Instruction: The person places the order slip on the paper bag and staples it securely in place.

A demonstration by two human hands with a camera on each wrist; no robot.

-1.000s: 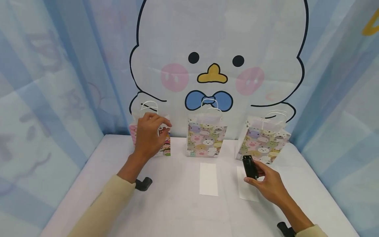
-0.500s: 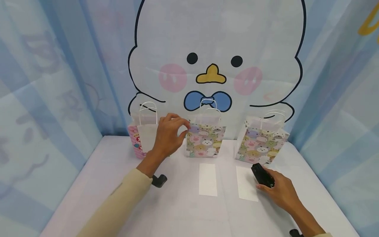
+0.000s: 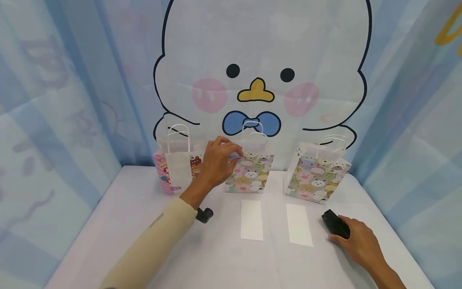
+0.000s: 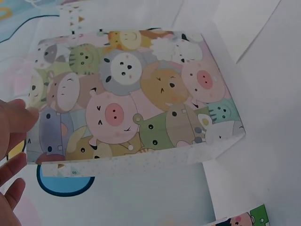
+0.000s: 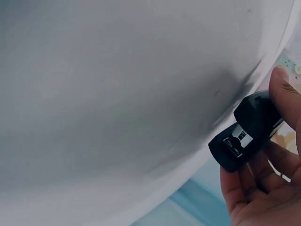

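My left hand (image 3: 221, 161) hovers in front of the upper left part of the middle animal-print paper gift bag (image 3: 252, 174), fingers loosely bent with a gap between thumb and index finger. In the left wrist view, the thumb (image 4: 23, 117) overlaps the bag's edge; whether it touches cannot be told. My right hand (image 3: 361, 243) grips a black stapler (image 3: 335, 224) low over the table, its metal nose showing in the right wrist view. To the left, a pink paper gift bag (image 3: 164, 176) has a white card (image 3: 179, 172) on its front below the handle.
A second animal-print bag (image 3: 317, 176) stands at the right, slightly turned. Two white cards lie flat on the table: one card (image 3: 252, 220) before the middle bag, another card (image 3: 299, 224) before the right bag. A printed cloth (image 3: 260, 44) hangs behind.
My left hand has moved right, from the pink bag to the middle bag, uncovering the white card on the pink one. My right hand has drawn the stapler right and toward the front.
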